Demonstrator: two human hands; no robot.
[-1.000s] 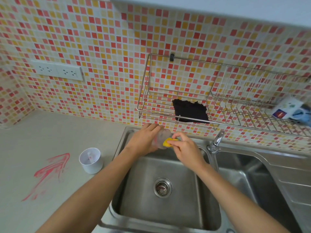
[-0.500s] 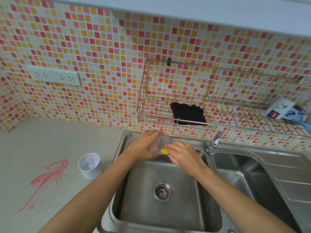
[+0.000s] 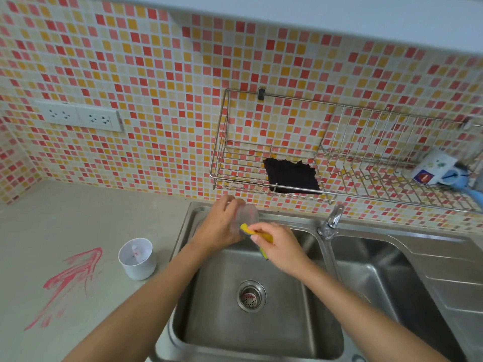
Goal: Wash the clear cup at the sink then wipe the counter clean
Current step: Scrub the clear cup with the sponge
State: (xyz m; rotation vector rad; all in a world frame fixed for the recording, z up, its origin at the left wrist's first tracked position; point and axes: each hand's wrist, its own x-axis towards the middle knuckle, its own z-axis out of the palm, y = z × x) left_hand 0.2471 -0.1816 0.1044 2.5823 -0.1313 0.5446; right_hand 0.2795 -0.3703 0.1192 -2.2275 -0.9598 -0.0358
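At the far left, a red smear [image 3: 70, 280] streaks the pale counter [image 3: 78, 218]; a double socket [image 3: 78, 117] sits on the tiled wall above it; just right of the smear stands a white cup [image 3: 137, 258], upright, near the sink's [image 3: 248, 330] left rim. Over the back of the left basin, the left hand [image 3: 219, 228] is curled round the clear cup [image 3: 248, 214], holding it tilted above the basin; the right hand [image 3: 281, 245] pinches a yellow sponge [image 3: 247, 229] whose end touches the cup; the drain [image 3: 251, 296] lies below both hands. Further right, the tap [image 3: 332, 220] stands between the two basins; a wire rack [image 3: 339, 158] on the wall holds a black cloth [image 3: 291, 176].
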